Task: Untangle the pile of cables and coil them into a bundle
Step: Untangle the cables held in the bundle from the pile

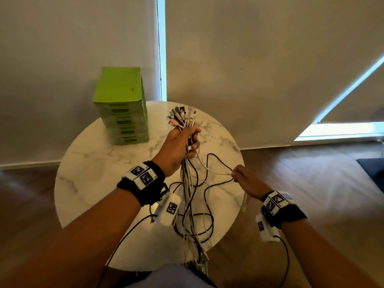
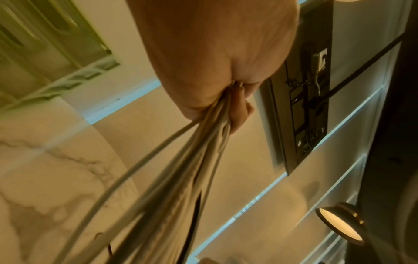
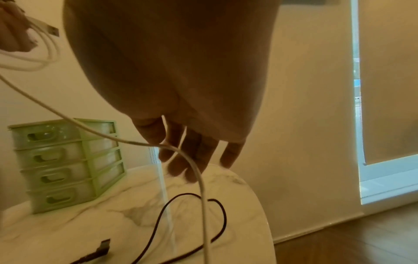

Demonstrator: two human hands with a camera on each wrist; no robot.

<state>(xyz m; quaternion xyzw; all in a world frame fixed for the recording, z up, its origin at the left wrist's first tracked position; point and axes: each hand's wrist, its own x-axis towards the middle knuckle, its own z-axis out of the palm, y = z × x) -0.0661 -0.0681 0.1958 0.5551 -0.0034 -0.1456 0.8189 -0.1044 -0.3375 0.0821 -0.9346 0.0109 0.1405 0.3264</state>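
My left hand (image 1: 192,142) is raised over the marble table (image 1: 99,173) and grips a bundle of white and dark cables (image 1: 188,183) just below their plugs (image 1: 180,116), which fan out above the fist. The strands hang down to a loose tangle (image 1: 197,225) at the table's near edge. The left wrist view shows the cables (image 2: 181,178) running out of that fist (image 2: 214,71). My right hand (image 1: 234,175), lower and to the right, pinches a white cable (image 3: 199,178) drawn sideways out of the bundle. A dark cable (image 3: 217,205) loops beside it.
A green drawer box (image 1: 122,104) stands at the table's back left. A dark plug (image 3: 104,248) lies on the marble. Wooden floor surrounds the round table, a dark mat (image 1: 372,171) lies at right, and blinds cover the wall behind.
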